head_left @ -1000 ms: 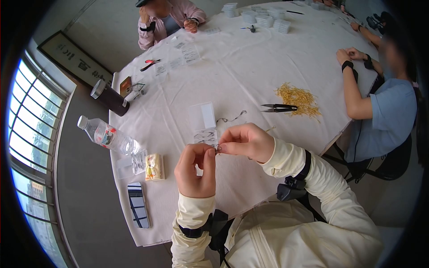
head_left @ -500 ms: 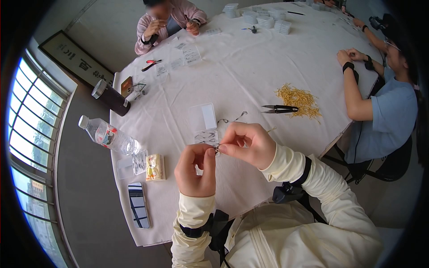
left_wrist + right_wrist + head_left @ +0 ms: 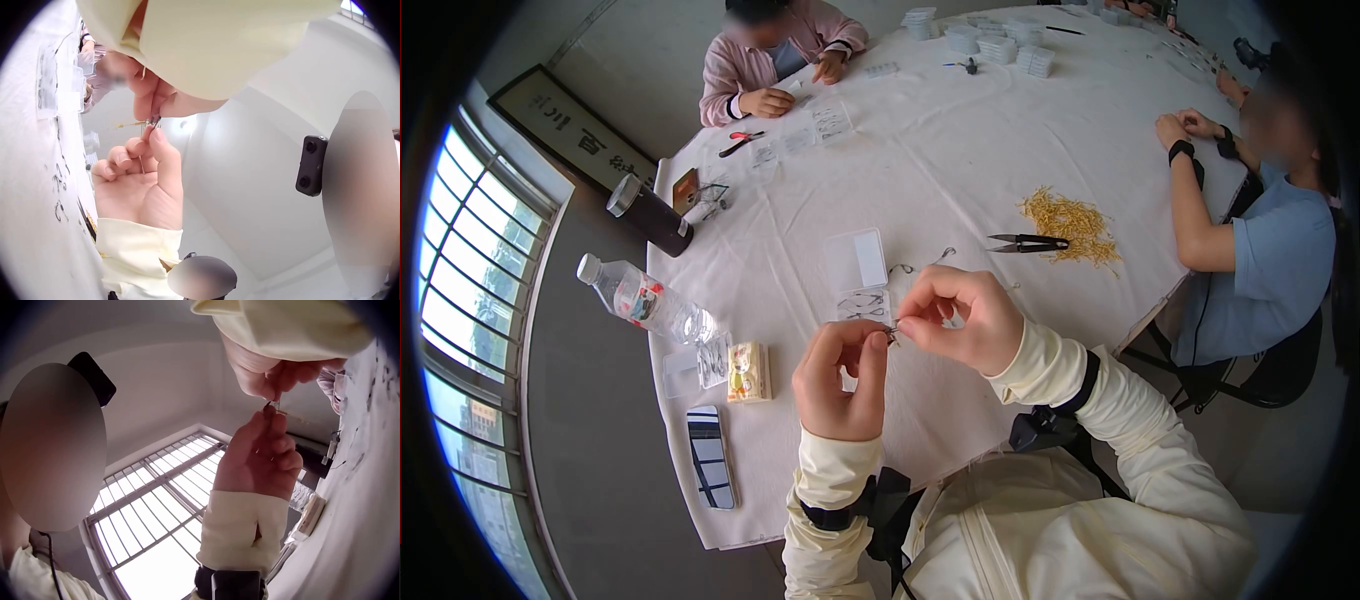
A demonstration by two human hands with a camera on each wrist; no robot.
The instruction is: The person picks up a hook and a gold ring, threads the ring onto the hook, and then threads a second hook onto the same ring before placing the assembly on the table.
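In the head view my left hand [image 3: 840, 385] and right hand [image 3: 965, 318] meet fingertip to fingertip above the near part of the table. Between thumb and index finger the left hand pinches a small dark metal piece [image 3: 891, 335]. The right thumb and index finger pinch at its other side. In the left wrist view a thin gold-coloured piece [image 3: 130, 125] sticks out sideways beside it, and a fine strand [image 3: 142, 164] hangs across the right palm. The fingertips hide most of the dark piece. Just beyond the hands lies an open clear plastic box [image 3: 840, 262] with dark wire-like pieces in its lower half.
A dark linked strand [image 3: 925, 262] lies beyond my right hand. Black thread snips [image 3: 1028, 243] rest against a pile of gold-coloured pieces [image 3: 1070, 220]. Leftward are a plastic bottle [image 3: 640, 300], a dark flask [image 3: 650, 215], a tissue pack [image 3: 748, 372] and a phone [image 3: 712, 458]. Two people sit opposite and right.
My right fingertips have drawn slightly away to the right, while the left hand keeps its pinch almost in place. The person opposite has lowered a hand to the table.
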